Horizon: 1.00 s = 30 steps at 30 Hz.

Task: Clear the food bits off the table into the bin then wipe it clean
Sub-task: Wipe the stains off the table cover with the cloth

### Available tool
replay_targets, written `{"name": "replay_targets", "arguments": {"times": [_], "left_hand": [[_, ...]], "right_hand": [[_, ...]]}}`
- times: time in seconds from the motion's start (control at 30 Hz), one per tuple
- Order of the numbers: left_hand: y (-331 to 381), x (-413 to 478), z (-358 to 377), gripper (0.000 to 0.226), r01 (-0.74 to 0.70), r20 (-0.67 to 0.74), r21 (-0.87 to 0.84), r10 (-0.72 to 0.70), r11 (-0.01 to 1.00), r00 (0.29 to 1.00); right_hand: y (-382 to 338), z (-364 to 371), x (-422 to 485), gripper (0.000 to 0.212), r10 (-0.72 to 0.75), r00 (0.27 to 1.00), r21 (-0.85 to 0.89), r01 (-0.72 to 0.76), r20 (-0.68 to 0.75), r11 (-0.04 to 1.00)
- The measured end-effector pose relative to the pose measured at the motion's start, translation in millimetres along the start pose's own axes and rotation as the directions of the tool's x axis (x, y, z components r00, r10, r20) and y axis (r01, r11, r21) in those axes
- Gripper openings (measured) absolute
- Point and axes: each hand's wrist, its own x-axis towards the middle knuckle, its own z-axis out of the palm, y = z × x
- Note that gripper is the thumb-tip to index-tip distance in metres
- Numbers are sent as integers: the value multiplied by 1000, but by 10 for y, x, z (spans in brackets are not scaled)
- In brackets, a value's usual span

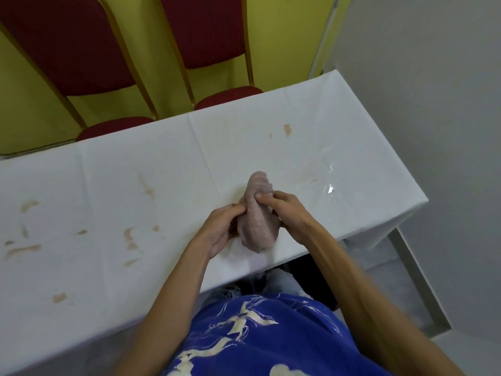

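A pale pink cloth (257, 213), bunched into a long roll, is held just above the white-covered table (108, 172) near its front edge. My left hand (221, 229) grips the roll's left side. My right hand (287, 211) pinches its right side, thumb on top. Brown food smears (25, 249) mark the tablecloth on the left. One more brown smear (287, 129) lies toward the far right, and a wet shiny patch (329, 188) glistens right of the cloth. No bin is in view.
Two red chairs with gold frames (211, 44) stand behind the table against a yellow wall. The table's right end (417, 202) meets a grey wall and a step in the floor (423, 291).
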Motion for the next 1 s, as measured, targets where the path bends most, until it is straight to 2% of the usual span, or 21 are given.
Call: {"name": "replay_targets", "arguments": {"times": [0.1,0.2,0.33,0.43,0.53,0.63,0.7,0.73,0.8,0.83,0.9,1.0], "left_hand": [[0,37,56,37,16,-35,-61,-19,998,999],[40,104,145,19,11,-93,-56,-16,998,996],[72,174,293,16,-37,-202,5,37,999,979],[15,214,352,24,-74,-284,206,131,976,950],[-60,219,397,30,-86,-295,440,234,894,926],[-123,155,461,20,-124,-343,622,411,773,845],[-190,152,459,11,-170,-409,665,545,727,732],[-231,173,437,10,-187,-433,685,600,704,672],[-323,235,418,24,-212,-442,720,672,660,594],[-385,269,439,34,-223,-434,726,685,651,586],[-523,324,557,50,-233,-402,724,671,650,623],[-788,440,727,60,-198,-322,796,676,572,662]], "right_hand": [[-63,-63,40,36,-27,999,-56,28,17,998],[-102,-108,58,33,-45,998,-99,50,53,994],[-138,-244,125,32,-89,994,-197,75,-59,978],[-169,-373,202,33,-97,991,-281,69,-90,957],[-220,-499,273,37,-127,983,-424,60,-133,904],[-180,-576,330,50,-261,932,-638,43,-252,769],[-84,-532,326,65,-417,869,-775,64,-267,629],[-29,-470,311,71,-486,841,-832,81,-238,548],[89,-273,276,75,-559,825,-914,161,-82,372],[170,-169,269,74,-555,831,-933,218,25,285],[369,-36,308,70,-499,846,-939,303,187,162],[524,-105,438,62,-486,839,-939,330,244,98]]}}
